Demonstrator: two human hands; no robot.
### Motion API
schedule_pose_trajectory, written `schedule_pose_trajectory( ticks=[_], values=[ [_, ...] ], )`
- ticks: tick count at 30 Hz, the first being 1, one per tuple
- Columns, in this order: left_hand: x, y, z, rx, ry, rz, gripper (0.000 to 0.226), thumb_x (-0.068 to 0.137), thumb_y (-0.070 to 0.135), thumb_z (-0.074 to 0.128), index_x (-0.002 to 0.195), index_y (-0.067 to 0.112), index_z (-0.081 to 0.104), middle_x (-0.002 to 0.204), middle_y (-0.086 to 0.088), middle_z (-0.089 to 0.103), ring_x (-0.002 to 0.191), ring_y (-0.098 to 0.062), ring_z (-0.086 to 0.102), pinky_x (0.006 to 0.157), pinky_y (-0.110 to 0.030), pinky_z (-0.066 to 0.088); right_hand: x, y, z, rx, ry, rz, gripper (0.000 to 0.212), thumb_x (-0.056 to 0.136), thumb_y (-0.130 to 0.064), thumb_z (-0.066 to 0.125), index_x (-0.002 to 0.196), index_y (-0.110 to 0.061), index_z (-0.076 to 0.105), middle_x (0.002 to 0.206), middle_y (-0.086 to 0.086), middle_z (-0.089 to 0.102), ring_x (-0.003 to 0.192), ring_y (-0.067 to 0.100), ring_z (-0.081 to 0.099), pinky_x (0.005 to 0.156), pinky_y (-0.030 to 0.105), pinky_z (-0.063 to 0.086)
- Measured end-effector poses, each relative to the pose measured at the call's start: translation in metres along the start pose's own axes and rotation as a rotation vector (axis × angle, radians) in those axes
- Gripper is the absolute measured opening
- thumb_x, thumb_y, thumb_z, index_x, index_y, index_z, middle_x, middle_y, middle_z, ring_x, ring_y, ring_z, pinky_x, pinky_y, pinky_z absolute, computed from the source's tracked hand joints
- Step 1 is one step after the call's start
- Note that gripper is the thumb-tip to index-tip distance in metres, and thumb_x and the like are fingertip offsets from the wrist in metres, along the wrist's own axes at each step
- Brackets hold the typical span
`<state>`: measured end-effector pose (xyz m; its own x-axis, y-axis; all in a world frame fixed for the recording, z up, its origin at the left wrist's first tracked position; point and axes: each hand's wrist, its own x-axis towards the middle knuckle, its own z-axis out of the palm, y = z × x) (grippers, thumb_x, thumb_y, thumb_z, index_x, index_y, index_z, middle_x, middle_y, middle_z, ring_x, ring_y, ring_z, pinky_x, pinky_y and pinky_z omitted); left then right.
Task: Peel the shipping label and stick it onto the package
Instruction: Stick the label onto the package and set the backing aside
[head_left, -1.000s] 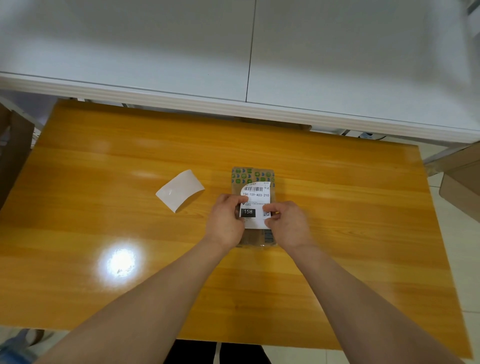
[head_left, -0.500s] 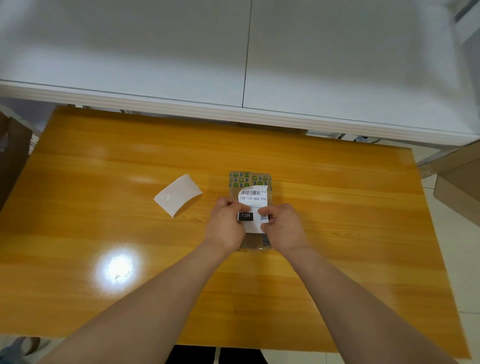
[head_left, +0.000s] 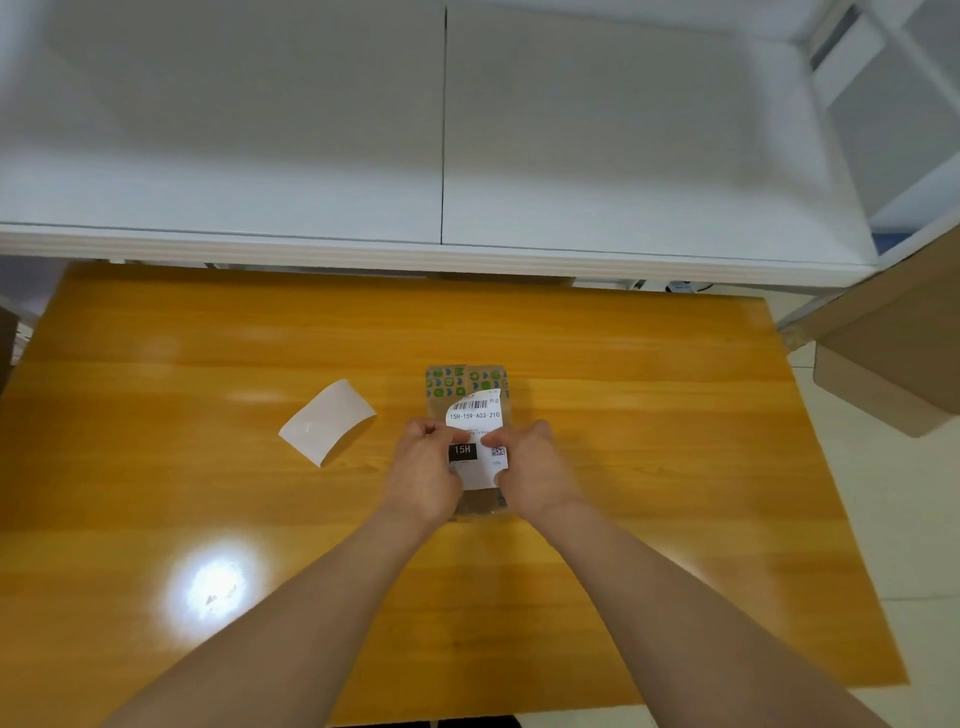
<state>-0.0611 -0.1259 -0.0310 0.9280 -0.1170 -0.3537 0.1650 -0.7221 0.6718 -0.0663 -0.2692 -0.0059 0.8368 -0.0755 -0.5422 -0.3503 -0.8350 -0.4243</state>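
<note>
Left hand (head_left: 423, 467) and right hand (head_left: 536, 467), fingers curled, each pinch a side of the shipping label (head_left: 474, 423) over the package (head_left: 465, 382) (label's top-left corner curls up). The backing paper (head_left: 327, 420) sits off to the left on the counter (head_left: 208, 353).

The package (head_left: 470, 382) lies on the table (head_left: 649, 415), slightly right of the middle, with its long side running away from the person. The shipping label (head_left: 475, 415) sits on top of the package (its far left corner curls up). The left hand (head_left: 426, 473) pinches the label's left edge and the right hand (head_left: 535, 473) its right edge, both over the package's near half. A loose sheet (head_left: 328, 420) lies left of the package, apart from it. A cabinet (head_left: 415, 156) stands behind the table, and a cardboard box (head_left: 893, 353) sits beyond its right edge.
</note>
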Motion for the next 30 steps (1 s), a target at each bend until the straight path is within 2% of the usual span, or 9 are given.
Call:
schedule_pose_trajectory(
  ticks=[2,6,16,27,30],
  values=[
    [-0.001,0.001,0.0,0.009,-0.002,0.001,0.058,0.081,-0.011,0.053,0.132,0.015,0.059,0.133,-0.007,0.041,0.125,-0.025,0.047,0.102,-0.033,0.047,-0.002,-0.002,-0.003,-0.054,-0.016,-0.024,0.059,0.089,0.002,0.057,0.14,-0.028,0.051,0.137,0.011,0.037,0.107,0.028,0.06,0.089,0.029,0.051],
    [-0.001,0.002,-0.001,0.036,-0.007,0.01,0.06,0.079,-0.011,0.053,0.133,0.016,0.059,0.133,-0.008,0.041,0.125,-0.026,0.047,0.103,-0.033,0.046,-0.002,-0.007,-0.005,-0.135,-0.028,-0.051,0.061,0.09,-0.002,0.056,0.144,-0.031,0.046,0.139,0.012,0.041,0.117,0.028,0.056,0.093,0.035,0.052],
    [-0.003,0.001,-0.003,0.047,-0.011,0.034,0.058,0.08,-0.01,0.054,0.132,0.016,0.058,0.132,-0.008,0.04,0.126,-0.026,0.046,0.101,-0.034,0.046,-0.006,-0.005,0.0,-0.19,-0.015,-0.101,0.06,0.093,-0.007,0.055,0.145,-0.035,0.043,0.134,0.012,0.049,0.114,0.03,0.059,0.088,0.039,0.054],
    [-0.007,0.003,-0.007,0.1,-0.002,0.008,0.055,0.084,-0.002,0.059,0.134,0.019,0.056,0.134,-0.008,0.038,0.126,-0.026,0.047,0.101,-0.031,0.047,-0.005,-0.005,0.005,-0.197,0.016,-0.137,0.05,0.094,-0.008,0.053,0.139,-0.032,0.053,0.13,0.014,0.053,0.112,0.03,0.059,0.084,0.038,0.053],
    [-0.007,0.005,-0.008,0.142,-0.014,0.004,0.055,0.085,0.002,0.06,0.136,0.022,0.054,0.133,-0.007,0.04,0.124,-0.026,0.049,0.098,-0.034,0.049,-0.003,-0.005,0.006,-0.193,0.025,-0.138,0.048,0.094,-0.008,0.053,0.137,-0.031,0.054,0.13,0.014,0.055,0.112,0.031,0.06,0.085,0.04,0.054]
  ],
)
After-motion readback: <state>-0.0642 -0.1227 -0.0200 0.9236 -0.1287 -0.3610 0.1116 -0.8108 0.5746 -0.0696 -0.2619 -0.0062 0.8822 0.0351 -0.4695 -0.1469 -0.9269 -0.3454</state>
